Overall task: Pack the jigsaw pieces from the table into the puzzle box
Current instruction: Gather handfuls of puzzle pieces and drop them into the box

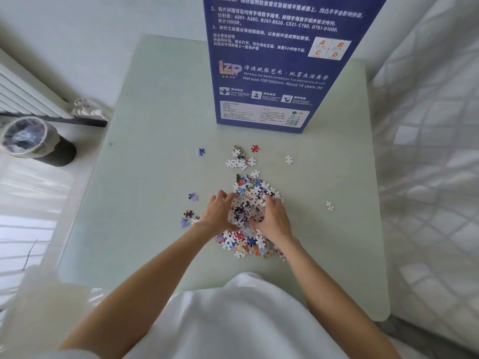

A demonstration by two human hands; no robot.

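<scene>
The person wore a white garment (241,322) of smooth, plain cloth, which filled the lower middle of the head view and showed soft folds and a rounded edge at its far end. No print, seam detail or fastening could be made out on it. A pale sleeve edge (70,354) showed at the bottom left corner, blurred. Both forearms were bare from there to the wrists. The left hand (217,213) and the right hand (273,218) were bare as well, without gloves. No ring, watch or band could be seen on either wrist or on the fingers that showed.
</scene>
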